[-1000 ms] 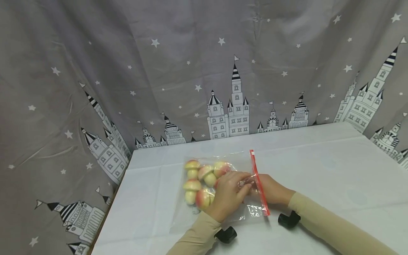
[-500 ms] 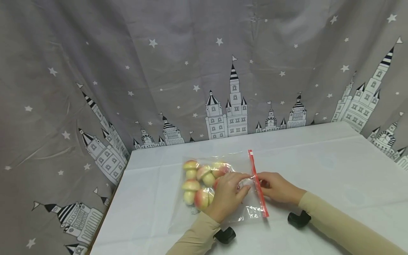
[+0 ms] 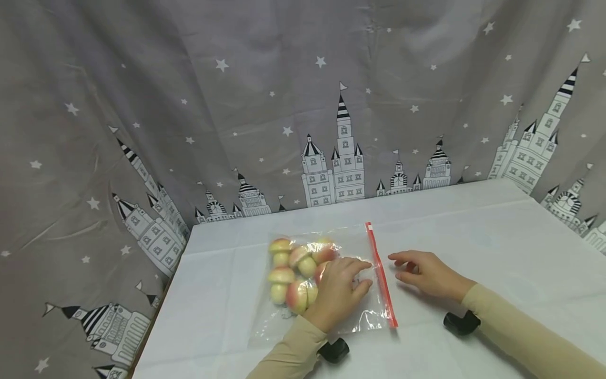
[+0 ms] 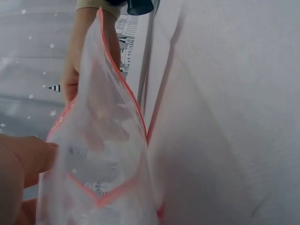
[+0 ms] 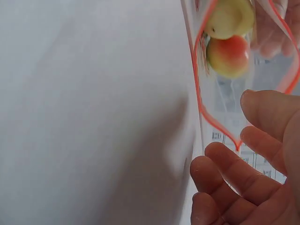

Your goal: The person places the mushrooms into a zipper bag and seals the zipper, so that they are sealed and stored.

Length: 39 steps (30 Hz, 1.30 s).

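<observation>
On the table, a clear zip bag with a red strip along its right-hand mouth holds several mushroom-shaped pieces, yellow with reddish caps. My left hand rests over the bag's middle, thumb and forefinger spread apart toward the red strip. Just right of that strip my right hand hovers with loosely bent fingers and nothing in them. In the right wrist view the bag's mouth gapes, and a round red-and-yellow piece shows inside, beyond the fingers. The left wrist view shows the same gaping mouth.
White cloth covers the table. A grey curtain printed with castles and stars hangs behind it and down the left side. Black wrist pieces sit under both sleeves.
My right hand has drawn out of the bag's mouth and moved right, clear of the red strip, with nothing in its fingers. My left hand has stayed on the bag.
</observation>
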### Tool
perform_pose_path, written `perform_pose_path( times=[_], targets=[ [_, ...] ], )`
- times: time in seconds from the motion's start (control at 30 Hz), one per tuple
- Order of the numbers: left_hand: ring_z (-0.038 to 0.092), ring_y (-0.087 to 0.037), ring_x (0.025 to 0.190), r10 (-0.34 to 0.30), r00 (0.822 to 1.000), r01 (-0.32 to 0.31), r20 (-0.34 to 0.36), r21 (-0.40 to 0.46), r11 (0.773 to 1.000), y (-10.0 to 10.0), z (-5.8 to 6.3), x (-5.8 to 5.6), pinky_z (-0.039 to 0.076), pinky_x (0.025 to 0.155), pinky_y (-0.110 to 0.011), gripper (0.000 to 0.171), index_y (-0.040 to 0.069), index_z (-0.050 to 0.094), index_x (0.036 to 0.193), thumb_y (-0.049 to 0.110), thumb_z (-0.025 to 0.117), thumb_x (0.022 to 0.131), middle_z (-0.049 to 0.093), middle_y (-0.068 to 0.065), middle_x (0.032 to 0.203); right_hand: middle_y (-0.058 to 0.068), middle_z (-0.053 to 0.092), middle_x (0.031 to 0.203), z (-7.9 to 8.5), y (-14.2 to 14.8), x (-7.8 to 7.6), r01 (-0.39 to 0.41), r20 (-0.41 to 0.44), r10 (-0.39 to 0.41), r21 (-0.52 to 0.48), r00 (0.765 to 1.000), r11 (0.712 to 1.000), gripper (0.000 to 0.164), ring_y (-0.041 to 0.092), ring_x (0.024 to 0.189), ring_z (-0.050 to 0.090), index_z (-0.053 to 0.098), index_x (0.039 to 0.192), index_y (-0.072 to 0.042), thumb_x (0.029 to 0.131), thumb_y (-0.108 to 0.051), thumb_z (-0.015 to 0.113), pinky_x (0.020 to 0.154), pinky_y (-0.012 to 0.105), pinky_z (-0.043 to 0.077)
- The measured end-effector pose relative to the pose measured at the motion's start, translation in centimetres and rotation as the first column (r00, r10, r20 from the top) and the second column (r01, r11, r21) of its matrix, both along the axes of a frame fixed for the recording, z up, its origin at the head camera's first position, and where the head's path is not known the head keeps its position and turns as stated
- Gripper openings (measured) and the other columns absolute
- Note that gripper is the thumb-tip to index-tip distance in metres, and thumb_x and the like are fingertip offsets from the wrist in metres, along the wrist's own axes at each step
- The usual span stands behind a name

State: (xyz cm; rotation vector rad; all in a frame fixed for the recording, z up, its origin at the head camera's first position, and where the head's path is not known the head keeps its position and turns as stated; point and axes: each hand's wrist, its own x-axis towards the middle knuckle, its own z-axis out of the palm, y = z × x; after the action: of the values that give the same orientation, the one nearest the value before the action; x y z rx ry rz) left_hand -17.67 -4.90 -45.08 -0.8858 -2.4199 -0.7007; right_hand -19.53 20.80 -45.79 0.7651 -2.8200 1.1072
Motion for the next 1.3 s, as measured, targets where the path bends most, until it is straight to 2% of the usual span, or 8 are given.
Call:
perform_pose_path(
  times=[0.17,0.33,0.57,0.77,0.87,1.0,1.17,1.3],
  targets=[
    [0.066,-0.016,0.102,0.004,1.000,-0.005,-0.017,-0.068,0.998,0.2,-0.2,-0.1,0.049,0.092,-0.034,0.028,0.019,0.076,0.112,0.024,0.077,0.085,0.075,0.003,0.106,0.011,0.073,0.116,0.3,0.9,0.0,0.029,0.006,-0.030,0.021,1.000,0.999,0.044,0.006,0.089,0.060,0.064,0.134,-0.003,0.092,-0.014,0.072,0.073,0.023,0.052],
    [0.067,-0.017,0.102,0.006,0.999,0.001,0.037,-0.184,0.983,0.6,0.3,-0.3,0.049,0.096,-0.034,0.027,0.020,0.075,0.115,0.026,0.074,0.088,0.075,0.004,0.106,0.011,0.074,0.114,0.7,1.6,0.0,0.053,-0.022,-0.052,0.020,0.998,0.998,0.043,0.005,0.087,0.059,0.065,0.133,-0.003,0.091,-0.012,0.072,0.069,0.022,0.049],
    [0.065,-0.018,0.088,0.046,0.993,0.000,0.110,-0.383,0.924,1.2,1.4,-1.1,0.046,0.081,-0.030,0.025,0.023,0.075,0.114,0.029,0.070,0.091,0.076,0.004,0.101,0.012,0.074,0.113,1.1,1.9,-0.1,0.058,-0.026,-0.058,0.019,0.998,0.998,0.043,0.003,0.085,0.058,0.064,0.133,-0.002,0.091,-0.009,0.071,0.069,0.022,0.048],
    [0.067,-0.020,0.080,0.017,0.987,0.051,0.162,-0.404,0.913,1.7,2.5,-2.4,0.050,0.070,-0.030,0.024,0.021,0.075,0.114,0.026,0.068,0.091,0.077,0.002,0.094,0.013,0.074,0.112,1.6,1.8,-0.4,0.069,-0.048,-0.067,0.030,0.997,0.997,0.043,0.003,0.084,0.057,0.065,0.132,-0.002,0.091,-0.009,0.071,0.070,0.023,0.047],
    [0.071,-0.020,0.088,0.021,0.975,0.067,0.221,-0.384,0.921,1.9,3.6,-3.2,0.055,0.077,-0.031,0.027,0.020,0.074,0.118,0.026,0.069,0.092,0.078,0.000,0.100,0.013,0.074,0.112,1.8,1.6,-0.5,0.067,-0.050,-0.065,0.031,0.997,0.997,0.042,0.004,0.084,0.058,0.065,0.132,-0.002,0.091,-0.010,0.071,0.071,0.023,0.047],
    [0.071,-0.021,0.100,0.075,0.951,0.046,0.299,-0.379,0.924,2.2,4.9,-4.6,0.056,0.085,-0.037,0.032,0.021,0.071,0.126,0.028,0.067,0.095,0.076,-0.002,0.110,0.013,0.074,0.112,1.9,1.4,-0.5,0.054,-0.041,-0.053,0.026,0.998,0.998,0.042,0.006,0.085,0.058,0.065,0.132,-0.002,0.091,-0.012,0.072,0.071,0.024,0.047],
    [0.068,-0.027,0.112,0.163,0.917,0.016,0.364,-0.442,0.897,2.9,5.8,-6.4,0.055,0.092,-0.044,0.039,0.021,0.067,0.133,0.030,0.066,0.095,0.072,-0.005,0.122,0.014,0.073,0.115,1.7,0.9,-0.5,0.058,-0.033,-0.057,0.027,0.998,0.998,0.043,0.005,0.085,0.057,0.064,0.133,-0.002,0.092,-0.014,0.072,0.072,0.024,0.047],
    [0.065,-0.028,0.118,0.201,0.893,0.031,0.402,-0.501,0.865,3.5,6.1,-7.8,0.054,0.097,-0.047,0.041,0.020,0.065,0.136,0.032,0.066,0.096,0.069,-0.007,0.129,0.017,0.072,0.118,1.6,0.4,-0.9,0.068,-0.059,-0.067,0.019,0.996,0.998,0.043,0.006,0.084,0.057,0.064,0.133,-0.001,0.093,-0.014,0.071,0.072,0.025,0.047]
  ],
)
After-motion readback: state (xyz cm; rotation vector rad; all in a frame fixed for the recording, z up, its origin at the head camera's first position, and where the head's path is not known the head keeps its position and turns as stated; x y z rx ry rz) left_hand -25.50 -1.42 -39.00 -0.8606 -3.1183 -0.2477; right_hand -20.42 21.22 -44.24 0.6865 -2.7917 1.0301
